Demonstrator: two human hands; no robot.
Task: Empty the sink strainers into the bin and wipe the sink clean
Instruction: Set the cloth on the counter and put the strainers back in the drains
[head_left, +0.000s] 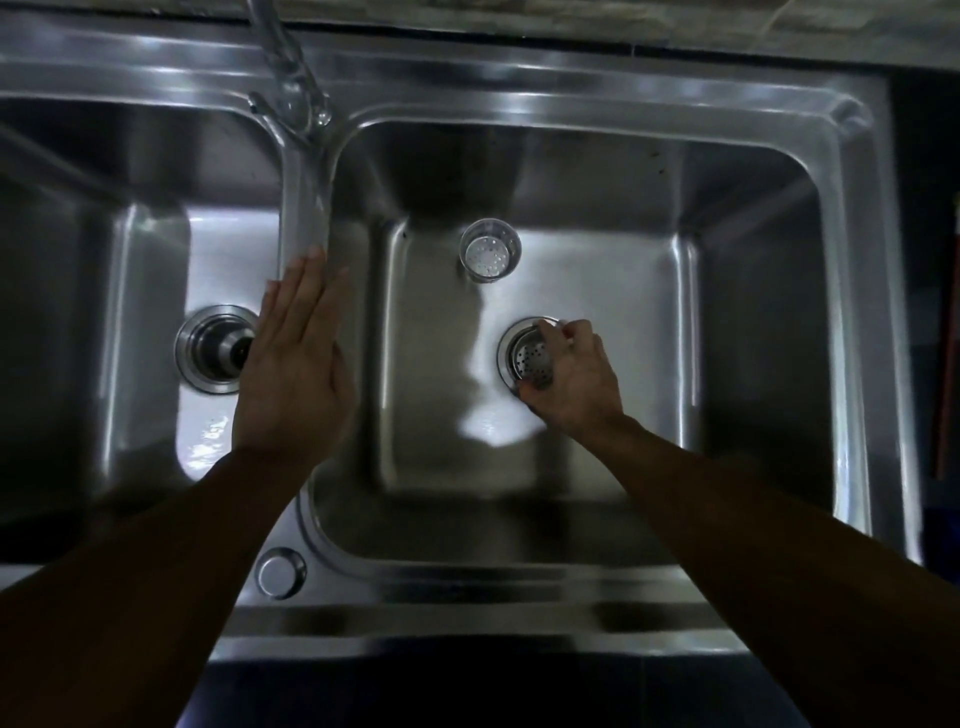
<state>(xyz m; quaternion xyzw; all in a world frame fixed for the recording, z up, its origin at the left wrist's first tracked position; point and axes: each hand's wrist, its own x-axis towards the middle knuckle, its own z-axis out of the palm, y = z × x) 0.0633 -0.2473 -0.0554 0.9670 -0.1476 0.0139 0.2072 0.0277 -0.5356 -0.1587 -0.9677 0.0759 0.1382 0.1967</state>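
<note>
Our right hand (569, 382) pinches the strainer (532, 359) at the drain (505, 347), centre right of the frame, while our left hand (293, 364) lies flat with straight fingers over the sink divider (304, 208) and a second strainer (489, 253) stands just above centre.

place: we are looking at a kitchen
sink: we see a stainless double-bowl sink (571, 88) with a perforated drain strainer (530, 358)
tap: a swivel faucet (288, 73) above the divider
edge: stone-like countertop (675, 23) behind
</note>
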